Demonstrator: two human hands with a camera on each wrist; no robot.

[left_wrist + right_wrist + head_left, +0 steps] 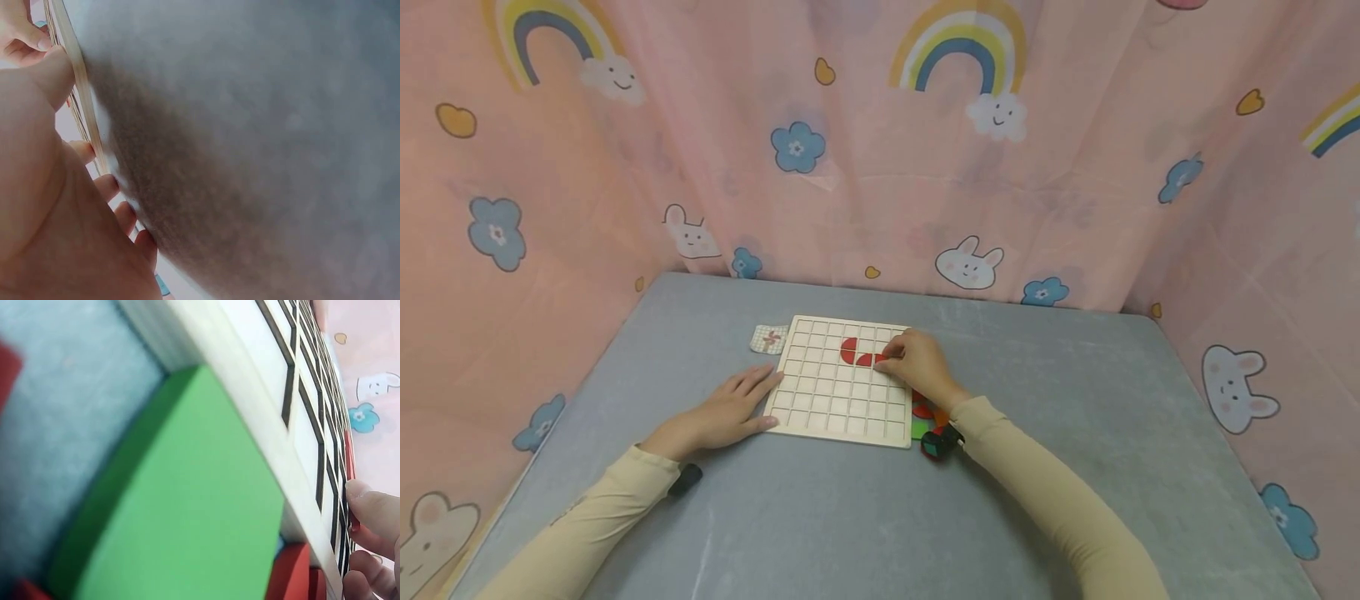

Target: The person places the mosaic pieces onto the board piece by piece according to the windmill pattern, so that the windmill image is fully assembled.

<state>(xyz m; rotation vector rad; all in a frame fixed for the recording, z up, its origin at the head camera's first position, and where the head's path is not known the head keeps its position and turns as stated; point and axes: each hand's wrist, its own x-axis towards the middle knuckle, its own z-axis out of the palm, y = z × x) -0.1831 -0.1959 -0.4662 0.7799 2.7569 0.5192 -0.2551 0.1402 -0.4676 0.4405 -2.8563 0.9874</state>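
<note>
A pale wooden grid board (837, 407) lies flat on the grey table. Red quarter-round pieces, such as this red piece (847, 352), sit in its cells near the upper middle. My right hand (919, 367) reaches over the board's right side and pinches a red piece (881, 358) between thumb and fingers, down at the grid beside the others. Part of that piece is hidden by the fingertips. At the board's left edge rests my left hand (721, 414), its fingers spread and relaxed, with thumb and fingertips against the rim in the left wrist view.
A small pattern card (769, 339) with a red pinwheel figure lies past the board's upper left corner. Loose red pieces and a green piece (181, 506) lie against the board's right edge, partly under my right wrist. A pink printed curtain (880, 200) stands behind the table.
</note>
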